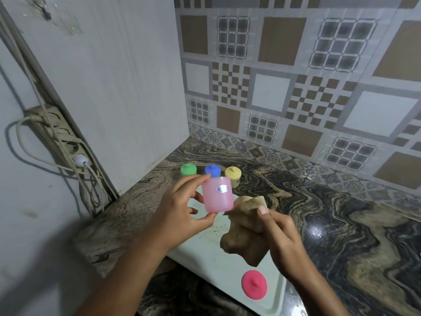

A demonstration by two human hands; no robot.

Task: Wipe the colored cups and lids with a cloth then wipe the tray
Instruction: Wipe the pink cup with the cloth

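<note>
- Head view: the pink cup (218,194) is held above the near end of the tray (268,293) by the left hand (182,208). The thumb presses the base edge and the fingertips (205,177) press the top edge, so the side wall is left bare, presumably for wiping.
- The cup is tilted with its label turned toward the camera; whether the open end faces up or down cannot be told.
- The beige cloth (245,229) is bunched in the right hand (278,238). The fingers are curled around the wad and the thumb pins a folded corner. That corner is brought against the lower right side of the cup, judged to be the wiping contact.
- The pink lid (254,284) lies apart on the near end of the tray, knob up; it is judged to have been removed so that cup and lid can be wiped separately.
- The green cup (188,169), blue cup (212,170) and yellow cup (233,176) stand capped in a row on the marbled countertop (341,224), beyond the tray. They are kept off it, presumably so the tray can be wiped last.
- Specks are visible on the tray surface, so that step is judged outstanding.
</note>
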